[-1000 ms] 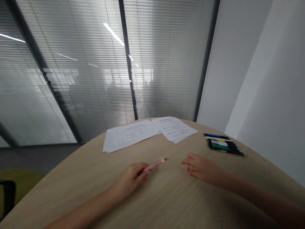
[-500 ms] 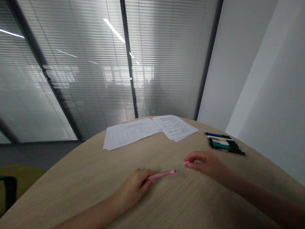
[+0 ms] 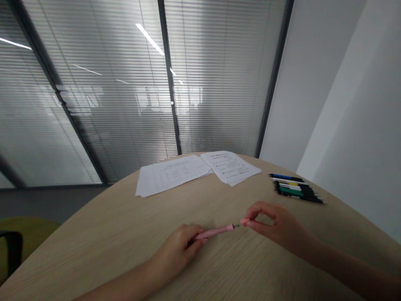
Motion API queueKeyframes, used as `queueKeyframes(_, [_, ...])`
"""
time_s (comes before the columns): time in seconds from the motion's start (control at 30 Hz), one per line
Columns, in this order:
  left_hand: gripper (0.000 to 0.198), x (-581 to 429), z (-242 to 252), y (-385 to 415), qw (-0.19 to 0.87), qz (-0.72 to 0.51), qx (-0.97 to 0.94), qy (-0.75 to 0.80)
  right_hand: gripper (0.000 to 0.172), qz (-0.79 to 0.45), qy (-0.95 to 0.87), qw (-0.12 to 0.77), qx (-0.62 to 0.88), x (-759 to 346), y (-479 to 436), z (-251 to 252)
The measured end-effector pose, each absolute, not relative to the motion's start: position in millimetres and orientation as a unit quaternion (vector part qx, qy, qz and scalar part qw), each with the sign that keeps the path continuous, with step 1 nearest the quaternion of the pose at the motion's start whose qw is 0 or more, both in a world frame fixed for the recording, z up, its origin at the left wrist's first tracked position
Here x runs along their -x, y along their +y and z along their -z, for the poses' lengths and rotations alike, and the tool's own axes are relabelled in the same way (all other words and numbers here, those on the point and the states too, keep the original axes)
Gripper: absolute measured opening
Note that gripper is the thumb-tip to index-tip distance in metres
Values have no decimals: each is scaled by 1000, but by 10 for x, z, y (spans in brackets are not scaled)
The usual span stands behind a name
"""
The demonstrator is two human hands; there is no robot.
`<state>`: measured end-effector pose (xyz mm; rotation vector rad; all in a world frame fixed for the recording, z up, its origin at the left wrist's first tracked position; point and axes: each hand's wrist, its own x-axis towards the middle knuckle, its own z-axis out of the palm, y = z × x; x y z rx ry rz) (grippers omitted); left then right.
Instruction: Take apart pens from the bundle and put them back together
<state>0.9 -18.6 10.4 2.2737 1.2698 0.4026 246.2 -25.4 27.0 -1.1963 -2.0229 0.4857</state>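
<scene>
Two bare hands meet over a pink pen on a pale wooden table (image 3: pixel 94 251).

At the far left edge a dark chair part (image 3: pixel 9 251) shows beside the table. Farther back lies a printed sheet (image 3: pixel 172 173). Nearer the camera, the left hand (image 3: pixel 178 246) rests on the wood with its fingers curled closed around the rear end of the pink pen (image 3: pixel 216 231). The pen lies low, almost level over the tabletop, and its dark tip points right. A second printed sheet (image 3: pixel 232 166) lies behind it, overlapping the first. The right hand (image 3: pixel 275 228) has thumb and forefinger pinched into a ring right at the pen's tip, the other fingers loosely bent. Whether the pinch grips anything is too small to tell. A row of pens (image 3: pixel 296 189) lies well apart, near the table's right edge.
</scene>
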Motion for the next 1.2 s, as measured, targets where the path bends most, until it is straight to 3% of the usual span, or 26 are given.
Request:
queueKeyframes(0.8, [19, -61, -141, -240, 235, -136, -838, 474, 9, -88, -829, 330, 443, -2435, -309, -230])
queueKeyframes(1.2, [17, -55, -92, -283, 217, -159, -848, 457, 11, -94, -841, 306, 435, -2402, -342, -139])
